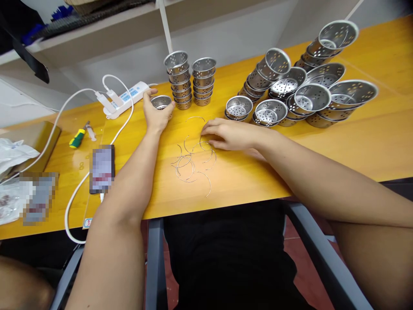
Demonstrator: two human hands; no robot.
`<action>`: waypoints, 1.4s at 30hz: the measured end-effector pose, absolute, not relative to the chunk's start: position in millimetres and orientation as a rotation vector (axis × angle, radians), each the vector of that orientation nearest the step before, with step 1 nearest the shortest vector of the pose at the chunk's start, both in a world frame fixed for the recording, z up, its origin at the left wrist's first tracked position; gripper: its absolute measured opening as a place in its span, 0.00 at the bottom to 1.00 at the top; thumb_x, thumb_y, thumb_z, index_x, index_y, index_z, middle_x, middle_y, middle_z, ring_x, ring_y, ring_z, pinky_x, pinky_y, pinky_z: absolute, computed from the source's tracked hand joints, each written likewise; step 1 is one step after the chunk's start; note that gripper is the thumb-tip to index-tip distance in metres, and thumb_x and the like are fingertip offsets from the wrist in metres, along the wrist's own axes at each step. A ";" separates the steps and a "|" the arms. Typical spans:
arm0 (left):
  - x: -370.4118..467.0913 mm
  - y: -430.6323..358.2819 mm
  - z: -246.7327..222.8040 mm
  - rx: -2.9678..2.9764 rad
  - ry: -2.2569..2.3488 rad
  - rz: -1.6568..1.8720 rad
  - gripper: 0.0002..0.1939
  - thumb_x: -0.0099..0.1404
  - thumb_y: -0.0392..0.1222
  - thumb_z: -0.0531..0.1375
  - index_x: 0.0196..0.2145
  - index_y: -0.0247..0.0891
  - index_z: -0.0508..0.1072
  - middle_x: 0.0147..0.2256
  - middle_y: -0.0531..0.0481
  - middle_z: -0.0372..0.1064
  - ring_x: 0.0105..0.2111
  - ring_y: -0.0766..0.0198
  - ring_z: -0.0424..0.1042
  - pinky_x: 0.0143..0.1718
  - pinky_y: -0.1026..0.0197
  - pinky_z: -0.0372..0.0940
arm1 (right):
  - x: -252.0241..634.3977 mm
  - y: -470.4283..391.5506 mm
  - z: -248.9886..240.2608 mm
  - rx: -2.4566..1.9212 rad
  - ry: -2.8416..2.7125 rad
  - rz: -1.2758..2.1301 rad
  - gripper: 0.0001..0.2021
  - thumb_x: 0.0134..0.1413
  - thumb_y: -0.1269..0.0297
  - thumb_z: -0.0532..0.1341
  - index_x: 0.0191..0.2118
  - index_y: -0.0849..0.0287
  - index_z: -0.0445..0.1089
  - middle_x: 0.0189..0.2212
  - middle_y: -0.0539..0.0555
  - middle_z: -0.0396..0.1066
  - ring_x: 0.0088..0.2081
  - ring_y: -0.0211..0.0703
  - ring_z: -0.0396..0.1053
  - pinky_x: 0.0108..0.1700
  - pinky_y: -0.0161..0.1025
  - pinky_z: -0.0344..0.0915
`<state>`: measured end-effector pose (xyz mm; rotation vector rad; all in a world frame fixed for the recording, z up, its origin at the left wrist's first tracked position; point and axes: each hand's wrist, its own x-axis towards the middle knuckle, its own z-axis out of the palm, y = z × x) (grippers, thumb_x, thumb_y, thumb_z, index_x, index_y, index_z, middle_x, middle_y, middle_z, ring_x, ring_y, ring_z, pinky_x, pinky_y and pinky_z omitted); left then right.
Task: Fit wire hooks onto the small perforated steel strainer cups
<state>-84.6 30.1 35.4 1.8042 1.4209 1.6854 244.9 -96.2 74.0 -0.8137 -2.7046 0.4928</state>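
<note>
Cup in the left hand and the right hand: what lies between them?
A thin curved wire lies between the cup and the right hand, as the head view shows.

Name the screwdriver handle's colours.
The handle is green and yellow, best seen in the head view.

The round perforated cups (238, 107) look like shiny, smooth silver metal with bright rims; the thin curved wires (185, 168) are also metallic and glinting. The yellow-orange desk (245, 176) has a glossy, wood-like surface. The long white power strip (127, 101) looks like smooth plastic, as does the green-and-yellow handle (77, 138). The black clothing (226, 258) is matt cloth.
</note>
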 end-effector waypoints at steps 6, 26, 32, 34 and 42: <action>-86.4 28.5 39.2 1.816 1.448 1.656 0.43 0.53 0.56 0.86 0.57 0.48 0.68 0.63 0.42 0.74 0.70 0.43 0.75 0.79 0.35 0.70 | 240.9 -95.4 65.2 -0.788 -2.687 0.425 0.20 0.73 0.61 0.64 0.64 0.59 0.83 0.63 0.69 0.79 0.64 0.66 0.77 0.69 0.63 0.75; -93.0 24.8 41.8 1.775 1.574 1.761 0.54 0.56 0.76 0.81 0.64 0.46 0.62 0.71 0.41 0.70 0.78 0.47 0.66 0.82 0.39 0.63 | 229.2 -105.9 76.6 -0.804 -2.348 0.751 0.12 0.75 0.58 0.64 0.56 0.55 0.79 0.41 0.56 0.83 0.38 0.49 0.76 0.44 0.46 0.71; -71.5 9.1 53.8 1.884 1.437 1.791 0.54 0.62 0.59 0.81 0.73 0.49 0.57 0.78 0.37 0.59 0.85 0.40 0.57 0.90 0.39 0.52 | 226.8 -99.0 76.0 -0.877 -1.852 1.081 0.21 0.63 0.40 0.76 0.45 0.52 0.77 0.27 0.49 0.75 0.27 0.44 0.71 0.31 0.45 0.70; -58.5 -0.7 56.5 1.942 1.375 1.722 0.56 0.59 0.54 0.83 0.74 0.51 0.57 0.79 0.37 0.59 0.85 0.40 0.57 0.90 0.38 0.52 | 226.6 -96.6 78.6 -0.878 -1.749 1.098 0.25 0.60 0.36 0.78 0.43 0.51 0.74 0.27 0.50 0.76 0.26 0.44 0.72 0.32 0.47 0.74; -21.3 -30.6 58.4 2.077 1.218 1.532 0.49 0.55 0.69 0.83 0.63 0.51 0.66 0.66 0.43 0.74 0.73 0.41 0.75 0.82 0.35 0.68 | 229.9 -98.3 90.6 -0.955 -1.604 0.951 0.28 0.61 0.28 0.73 0.47 0.46 0.72 0.30 0.49 0.71 0.25 0.44 0.66 0.27 0.47 0.70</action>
